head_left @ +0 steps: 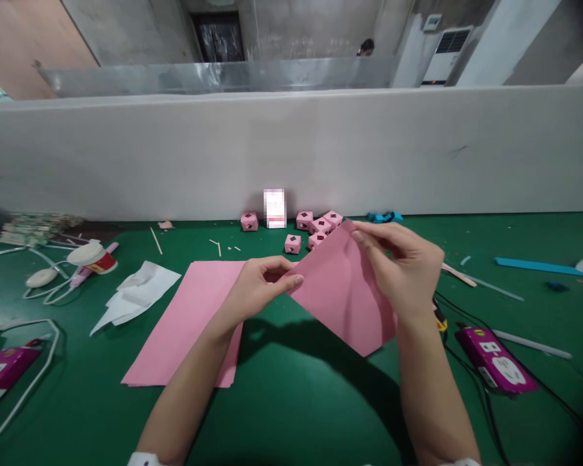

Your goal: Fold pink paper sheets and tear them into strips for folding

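Observation:
A sheet of pink paper (342,291) is held up off the green table, tilted, with soft creases across it. My left hand (262,285) pinches its left corner between thumb and fingers. At the top corner, my right hand (401,265) grips the same sheet, thumb in front and fingers behind. Under my left forearm lies a stack of pink paper (189,323), partly covered by the arm. Beyond the held sheet sit several small folded pink paper cubes (304,221) with dark diamond-shaped openings; the sheet hides part of one.
A crumpled white paper (138,294) and a lidded paper cup (93,257) are on the left. Purple packs (495,359) lie at both sides, with cables nearby. Blue strips (539,265) rest at right. A bright phone (274,208) leans against the white partition (175,155).

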The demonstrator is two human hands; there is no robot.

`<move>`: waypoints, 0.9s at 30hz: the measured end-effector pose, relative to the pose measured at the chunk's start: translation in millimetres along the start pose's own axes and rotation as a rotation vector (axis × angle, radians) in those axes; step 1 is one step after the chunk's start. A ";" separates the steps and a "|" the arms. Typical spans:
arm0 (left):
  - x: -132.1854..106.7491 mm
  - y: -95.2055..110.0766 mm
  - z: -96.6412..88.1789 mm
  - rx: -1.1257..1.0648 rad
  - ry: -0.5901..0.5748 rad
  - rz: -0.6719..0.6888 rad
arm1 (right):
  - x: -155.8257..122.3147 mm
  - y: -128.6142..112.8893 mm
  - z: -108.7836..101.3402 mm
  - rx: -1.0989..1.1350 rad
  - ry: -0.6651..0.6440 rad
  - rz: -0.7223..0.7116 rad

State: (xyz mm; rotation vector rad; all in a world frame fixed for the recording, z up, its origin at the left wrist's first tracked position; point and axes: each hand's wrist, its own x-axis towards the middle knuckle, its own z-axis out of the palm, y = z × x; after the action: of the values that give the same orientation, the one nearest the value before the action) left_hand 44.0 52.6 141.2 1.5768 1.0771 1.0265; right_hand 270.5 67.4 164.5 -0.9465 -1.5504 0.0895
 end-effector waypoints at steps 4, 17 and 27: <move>3.4 -2.9 1.4 -0.036 0.011 -0.008 | 5.1 15.5 -4.3 0.046 0.072 0.096; 5.6 -7.7 2.9 -0.061 0.218 0.041 | 5.2 21.3 3.4 0.099 0.161 0.155; 16.3 -24.0 1.8 -0.200 -0.025 -0.006 | 4.3 24.9 16.3 0.193 0.274 0.213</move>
State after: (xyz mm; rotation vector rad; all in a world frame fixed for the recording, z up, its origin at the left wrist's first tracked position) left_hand 45.8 72.1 119.6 1.4206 0.9309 1.0735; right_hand 269.5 93.7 150.1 -0.9251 -1.1643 0.2461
